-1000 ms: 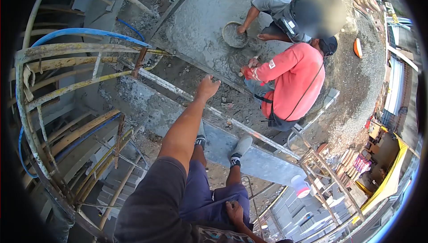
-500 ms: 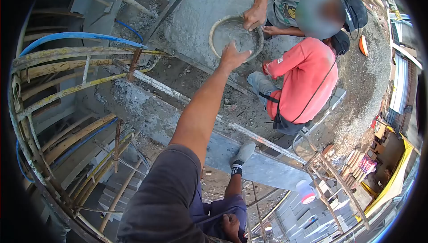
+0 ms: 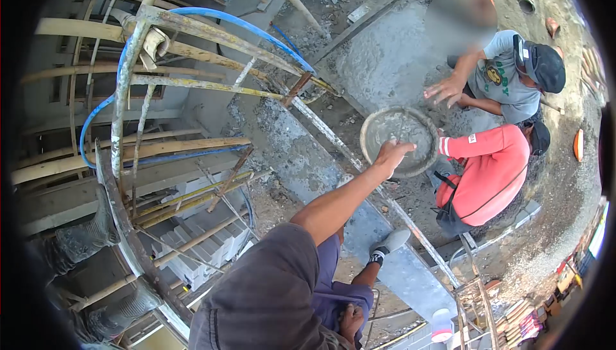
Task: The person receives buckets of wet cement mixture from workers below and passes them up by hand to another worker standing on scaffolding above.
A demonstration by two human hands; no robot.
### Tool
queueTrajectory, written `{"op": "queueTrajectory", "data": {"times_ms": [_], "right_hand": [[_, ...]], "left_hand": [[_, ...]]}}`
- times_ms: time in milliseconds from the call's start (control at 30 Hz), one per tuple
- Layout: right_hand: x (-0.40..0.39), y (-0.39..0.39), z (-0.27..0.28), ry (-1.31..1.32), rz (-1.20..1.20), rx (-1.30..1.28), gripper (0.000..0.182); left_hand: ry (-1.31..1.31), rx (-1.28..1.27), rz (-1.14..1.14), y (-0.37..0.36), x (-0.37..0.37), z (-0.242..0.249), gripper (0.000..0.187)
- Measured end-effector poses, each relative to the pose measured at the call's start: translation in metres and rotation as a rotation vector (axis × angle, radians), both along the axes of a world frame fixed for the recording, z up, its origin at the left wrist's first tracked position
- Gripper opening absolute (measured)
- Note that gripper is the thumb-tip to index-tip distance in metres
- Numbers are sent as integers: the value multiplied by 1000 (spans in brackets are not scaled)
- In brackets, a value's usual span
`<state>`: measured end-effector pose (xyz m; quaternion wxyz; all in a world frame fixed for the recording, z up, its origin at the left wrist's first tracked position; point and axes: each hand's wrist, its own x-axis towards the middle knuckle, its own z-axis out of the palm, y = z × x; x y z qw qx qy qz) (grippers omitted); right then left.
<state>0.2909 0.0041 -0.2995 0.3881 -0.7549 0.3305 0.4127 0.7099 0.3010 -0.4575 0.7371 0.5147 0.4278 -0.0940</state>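
My left hand (image 3: 393, 156) reaches out across the near rim of a round grey bucket (image 3: 367, 133) of wet mortar (image 3: 414, 133). Its fingers are bent at the bucket, though the exact point of the grip is hidden. Beside the far right rim is the hand (image 3: 441, 141) of a person in a pink top. Another person, in a grey shirt, holds an outstretched hand (image 3: 447, 88) just above the bucket, apart from it. My right hand (image 3: 350, 320) rests low against my purple shorts (image 3: 340, 289) with curled fingers; anything inside them is hidden.
A painted metal rail (image 3: 330, 133) crosses below the bucket, alongside a concrete ledge (image 3: 359, 212) where my shoe (image 3: 391, 241) stands. Bamboo poles (image 3: 160, 151) and a blue hose (image 3: 237, 26) fill the left. Muddy boots (image 3: 86, 238) show at far left. A wet slab (image 3: 378, 55) lies beyond.
The bucket has come nearer and now overlaps the rail, with my left hand at it. The grey-shirted person's hand has left the bucket. The pink-sleeved arm now reaches its rim. My view has shifted.
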Motion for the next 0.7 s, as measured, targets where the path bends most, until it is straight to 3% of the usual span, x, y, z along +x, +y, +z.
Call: {"op": "queueTrajectory", "data": {"times_ms": [133, 233, 300, 367, 533, 600, 700], "right_hand": [[28, 6, 22, 21, 50, 17, 25], [46, 3, 29, -52, 251, 42, 26], [67, 1, 46, -130, 457, 8, 27], [73, -19, 32, -159, 476, 30, 29], [114, -46, -19, -414, 697, 155, 30], [130, -48, -48, -357, 743, 252, 31], [161, -38, -19, -419, 979, 339, 33]], "left_hand": [[141, -99, 103, 21, -69, 87, 36], [296, -141, 250, 36, -134, 145, 33], [277, -169, 311, 45, -172, 194, 28], [241, -173, 408, 49, -222, 223, 23], [146, -3, 656, 60, -311, 405, 23], [29, 24, 742, 66, -336, 489, 30], [-205, 123, 872, 62, -379, 615, 37]]}}
